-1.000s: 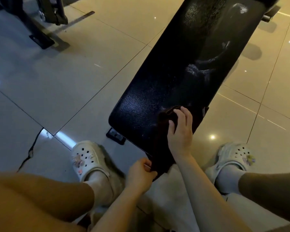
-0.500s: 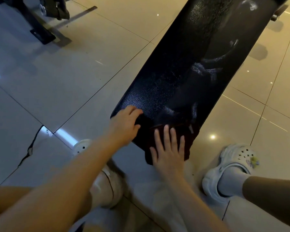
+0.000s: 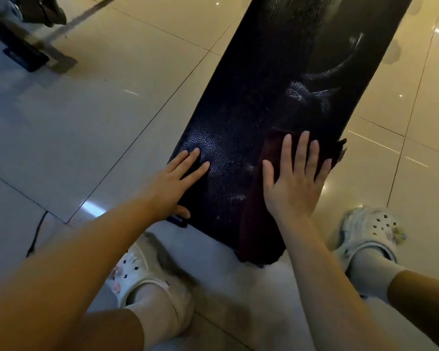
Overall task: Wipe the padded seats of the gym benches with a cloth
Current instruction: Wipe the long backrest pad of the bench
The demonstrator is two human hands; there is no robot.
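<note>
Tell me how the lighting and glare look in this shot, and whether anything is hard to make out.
Head view: dim, warm light; ceiling lamps glint as small spots on the glossy floor tiles; sheen patches on the black bench pad; the dark cloth under the right hand nearly blends into it; wide-angle bending at the edges.

Both bare forearms extend forward from the lower frame edge, the left arm angled toward 2 o'clock and the right arm toward 11 o'clock. The left hand (image 3: 174, 177) lies palm-down with fingers straight and slightly spread, thumb tucked at 6 o'clock. The right hand (image 3: 295, 178) lies flat, palm-down, fingers spread toward 12 o'clock, thumb out at 10 o'clock.
</note>
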